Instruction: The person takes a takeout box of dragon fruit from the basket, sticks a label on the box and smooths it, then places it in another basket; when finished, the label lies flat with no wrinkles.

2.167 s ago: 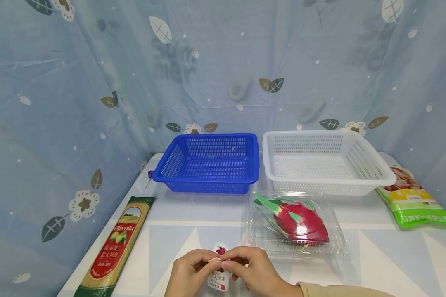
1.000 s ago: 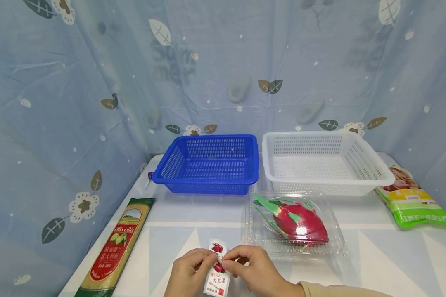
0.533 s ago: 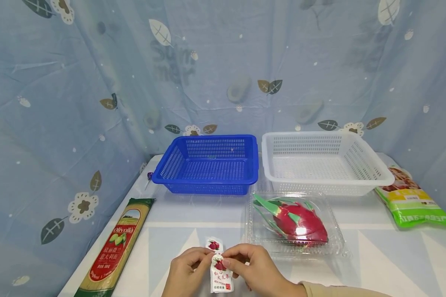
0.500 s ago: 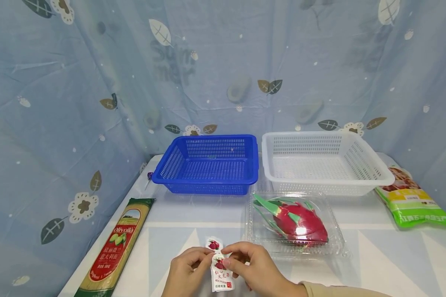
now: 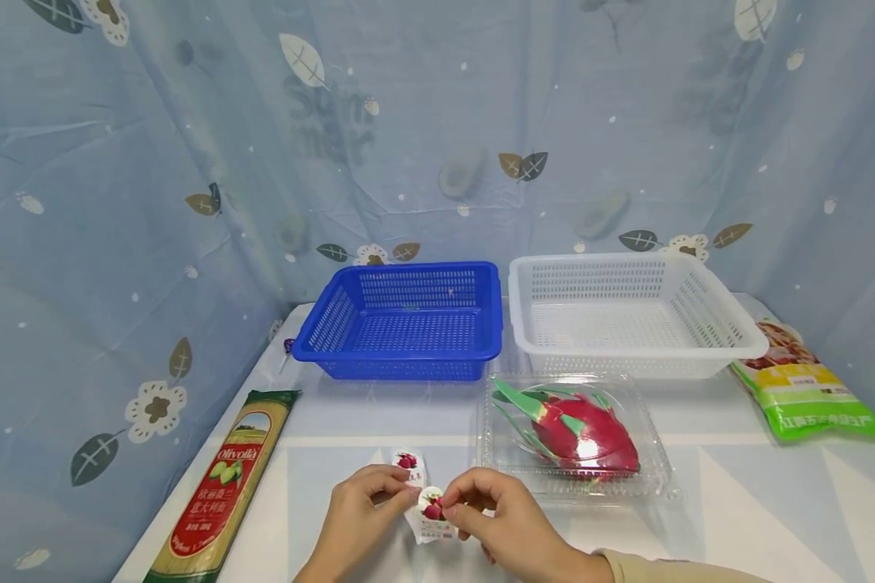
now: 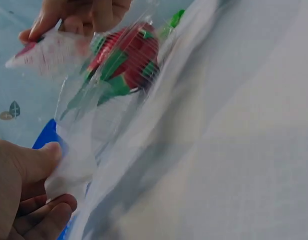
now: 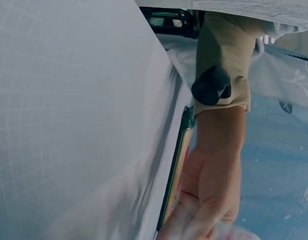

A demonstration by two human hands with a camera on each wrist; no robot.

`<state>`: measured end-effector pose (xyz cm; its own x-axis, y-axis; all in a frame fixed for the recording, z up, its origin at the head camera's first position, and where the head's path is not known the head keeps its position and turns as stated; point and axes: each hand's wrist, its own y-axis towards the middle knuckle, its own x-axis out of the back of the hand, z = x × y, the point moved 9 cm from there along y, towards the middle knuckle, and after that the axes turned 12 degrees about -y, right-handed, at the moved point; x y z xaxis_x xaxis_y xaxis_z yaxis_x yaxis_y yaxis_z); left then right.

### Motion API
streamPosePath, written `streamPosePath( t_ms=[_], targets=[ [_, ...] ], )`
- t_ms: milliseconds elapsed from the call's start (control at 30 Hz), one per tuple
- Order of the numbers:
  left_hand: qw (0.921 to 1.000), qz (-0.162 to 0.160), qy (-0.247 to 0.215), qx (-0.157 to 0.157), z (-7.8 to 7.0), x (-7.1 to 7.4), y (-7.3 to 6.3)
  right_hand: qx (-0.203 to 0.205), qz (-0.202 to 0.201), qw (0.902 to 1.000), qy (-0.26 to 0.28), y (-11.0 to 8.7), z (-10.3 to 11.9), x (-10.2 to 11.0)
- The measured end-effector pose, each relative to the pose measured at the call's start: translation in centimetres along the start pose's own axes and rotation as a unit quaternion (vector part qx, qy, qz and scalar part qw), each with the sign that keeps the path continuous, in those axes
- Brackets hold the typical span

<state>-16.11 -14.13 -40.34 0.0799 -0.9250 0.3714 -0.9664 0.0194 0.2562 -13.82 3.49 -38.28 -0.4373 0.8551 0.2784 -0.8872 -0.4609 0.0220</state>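
Observation:
In the head view my left hand [image 5: 360,518] pinches a white strip of labels [image 5: 407,461] printed with a red dragon fruit. My right hand [image 5: 506,518] pinches one sticker [image 5: 432,507] with the same print, overlapping the strip from this angle. From the left wrist, a gap shows between the sticker [image 6: 51,52] in the right fingers and the white paper [image 6: 73,167] in the left ones. A clear plastic clamshell box [image 5: 656,453] with a dragon fruit [image 5: 591,429] inside stands just beyond the right hand. The right wrist view mostly cuts off the right hand [image 7: 211,185].
A blue basket [image 5: 401,355] and a white basket [image 5: 642,353] stand side by side at the back. Spaghetti in a long pack [image 5: 222,486] lies on the left, a green food bag [image 5: 809,389] on the right. A lollipop [image 5: 288,346] is beside the blue basket.
The right hand has drawn the sticker away from the strip, to the right. The strip has shifted slightly left with the left hand. The head view has turned a little.

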Motion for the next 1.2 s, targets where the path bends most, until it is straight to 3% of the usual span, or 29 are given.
streamPosePath(
  t_ms=[367,533,667,833,1000,1200],
  targets=[
    [0.9976,0.002,0.069,-0.001,1.5,0.9,2.2,-0.033,0.031,0.9986,0.026,-0.5,-0.2,0.8],
    [0.9938,0.006,0.105,-0.036,1.5,1.0,2.9,-0.054,0.039,0.9975,0.027,-0.8,0.0,2.1],
    [0.9887,0.011,0.137,-0.060,1.4,0.8,3.0,-0.064,0.033,0.9973,0.010,-0.8,0.4,4.9],
    [0.9837,0.015,0.171,-0.052,1.8,0.9,3.0,-0.072,0.033,0.9969,-0.001,-0.8,0.6,9.6],
    [0.9767,0.027,0.209,-0.043,2.1,0.9,3.0,-0.102,0.038,0.9940,0.012,-1.2,-0.6,13.5],
    [0.9720,0.029,0.221,-0.073,1.9,0.9,3.0,-0.117,0.038,0.9921,0.024,-1.7,-1.8,16.9]
  ],
)
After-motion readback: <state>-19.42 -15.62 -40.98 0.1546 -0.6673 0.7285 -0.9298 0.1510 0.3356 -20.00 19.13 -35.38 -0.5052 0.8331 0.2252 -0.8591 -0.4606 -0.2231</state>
